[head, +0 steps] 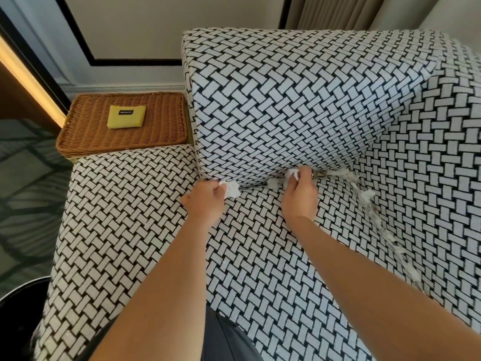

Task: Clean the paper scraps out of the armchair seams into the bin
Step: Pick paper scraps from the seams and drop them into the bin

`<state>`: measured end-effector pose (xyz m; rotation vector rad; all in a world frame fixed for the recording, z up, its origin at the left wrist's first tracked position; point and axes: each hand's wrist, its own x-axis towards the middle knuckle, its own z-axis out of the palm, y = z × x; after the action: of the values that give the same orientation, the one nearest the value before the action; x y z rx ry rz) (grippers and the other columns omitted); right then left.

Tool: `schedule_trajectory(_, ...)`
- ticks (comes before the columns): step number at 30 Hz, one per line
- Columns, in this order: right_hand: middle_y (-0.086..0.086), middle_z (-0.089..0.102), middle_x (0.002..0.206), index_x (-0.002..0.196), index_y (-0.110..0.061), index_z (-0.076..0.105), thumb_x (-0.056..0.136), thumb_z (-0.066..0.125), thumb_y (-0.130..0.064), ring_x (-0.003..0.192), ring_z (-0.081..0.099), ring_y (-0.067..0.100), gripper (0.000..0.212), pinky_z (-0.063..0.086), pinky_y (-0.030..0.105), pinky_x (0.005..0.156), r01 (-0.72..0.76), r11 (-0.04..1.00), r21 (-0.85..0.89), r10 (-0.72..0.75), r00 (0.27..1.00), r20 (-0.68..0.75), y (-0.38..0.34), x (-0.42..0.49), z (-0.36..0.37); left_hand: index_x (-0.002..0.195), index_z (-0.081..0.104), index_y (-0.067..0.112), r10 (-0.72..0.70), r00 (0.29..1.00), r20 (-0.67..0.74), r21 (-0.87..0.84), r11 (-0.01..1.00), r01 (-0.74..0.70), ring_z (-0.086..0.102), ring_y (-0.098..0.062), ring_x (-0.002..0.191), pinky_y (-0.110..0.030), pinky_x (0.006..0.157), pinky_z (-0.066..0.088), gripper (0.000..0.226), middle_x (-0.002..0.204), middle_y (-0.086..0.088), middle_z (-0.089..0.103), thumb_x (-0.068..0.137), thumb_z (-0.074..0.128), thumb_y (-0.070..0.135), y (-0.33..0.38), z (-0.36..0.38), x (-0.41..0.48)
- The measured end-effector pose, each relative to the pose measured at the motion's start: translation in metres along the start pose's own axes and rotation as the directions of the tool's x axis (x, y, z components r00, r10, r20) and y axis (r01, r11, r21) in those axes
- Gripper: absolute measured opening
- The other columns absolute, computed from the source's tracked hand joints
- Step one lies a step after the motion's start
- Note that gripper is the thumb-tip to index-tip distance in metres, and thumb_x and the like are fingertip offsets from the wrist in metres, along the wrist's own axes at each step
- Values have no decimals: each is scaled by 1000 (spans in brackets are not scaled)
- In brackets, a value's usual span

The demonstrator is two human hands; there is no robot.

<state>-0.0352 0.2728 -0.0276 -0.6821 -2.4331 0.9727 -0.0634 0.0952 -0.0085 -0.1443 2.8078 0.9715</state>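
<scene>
the left hand [205, 201] has its fingers curled round a crumpled white paper scrap [231, 190] at the back seam of the armchair [260, 256], where the seat meets the backrest. the right hand [299, 198] pinches a second scrap [292, 175] at the same seam, a little further right. another loose bit [273, 182] lies just beside it in the crease. more torn paper [367, 195] is strung along the right-hand seam, running from the back corner down toward the front of the seat. the bin [23, 295] shows as a dark rim at the lower left, beside the chair's arm.

the scraps look like thin tissue: very light, soft and easy to tear, so a hard tug on a wedged piece would likely leave shreds behind. the better hold is probably low on each piece, close to where it enters the crease, drawing it out gently along the seam. they crush small, so several should fit in one fist before a trip to the bin.
</scene>
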Motion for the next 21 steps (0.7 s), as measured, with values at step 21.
schedule_trajectory(21,-1,46,73,98,-5,58,89,51,0,86,57,26,12,55,38,73,201,955,-216,-114,927,357,-41,-55,-39,101,62,1,-7,973,232,-157,987,44,37,-10,49,-19,45,29,34,68,-3,50,100,34,19,-10,-51,-87)
